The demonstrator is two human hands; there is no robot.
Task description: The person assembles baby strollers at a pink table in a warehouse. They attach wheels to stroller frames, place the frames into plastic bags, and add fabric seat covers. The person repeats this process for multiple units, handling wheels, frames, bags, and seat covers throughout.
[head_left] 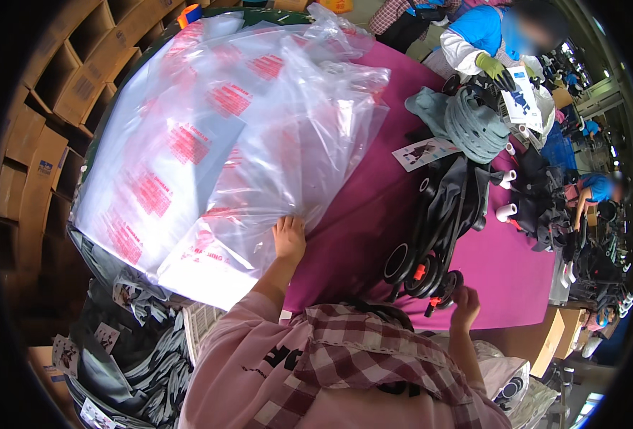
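Two hands are reaching out over a magenta table [374,214]. The left hand [288,238] is lying with its fingers closed on the edge of a stack of clear plastic bags [209,143] with red print, which is spreading away beyond the fingertips. The right hand [466,306] is curling its fingers around a wheel of the folded black stroller [438,222], lying just past its knuckles.
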